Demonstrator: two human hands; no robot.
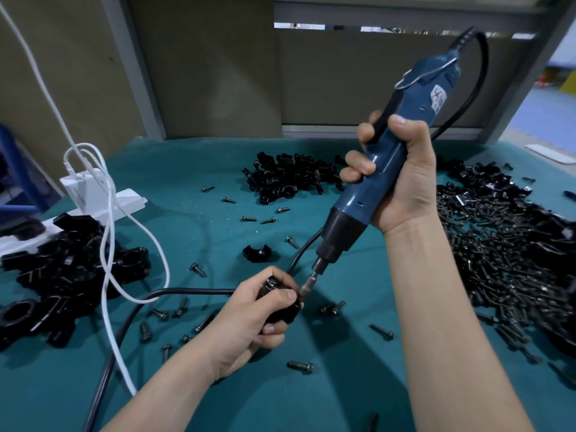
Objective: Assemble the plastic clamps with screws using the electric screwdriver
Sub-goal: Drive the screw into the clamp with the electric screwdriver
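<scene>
power strip (124, 202): one, white, far left, with one white charger (81, 188) plugged in and white cable looping off it.
assembled clamps (62, 282): one heap at front left, too tangled to count.
black cord (124, 319): one, crossing the mat and passing behind the left hand.
loose screws (300, 366): about seventeen, lying singly or in pairs across the middle.
clamp half (257, 251): one, alone at mid-mat.
clamp parts (290, 179): one heap at back centre.
left hand (246, 319): fingers and thumb curl round one black clamp (285, 311), held low at front centre.
electric screwdriver (349, 213): one, blue, tilted; its bit tip touches the clamp's right side.
right hand (405, 182): wrapped round the screwdriver's barrel, fingers over the black lever.
screw heap (505, 260): one, large, at the right, with more clamp parts along its back edge.
mat (343, 400): teal, flecked with pale crumbs.
room: beige panels (212, 73) in grey frames behind; a blue floor (548, 113) shows at far right.
</scene>
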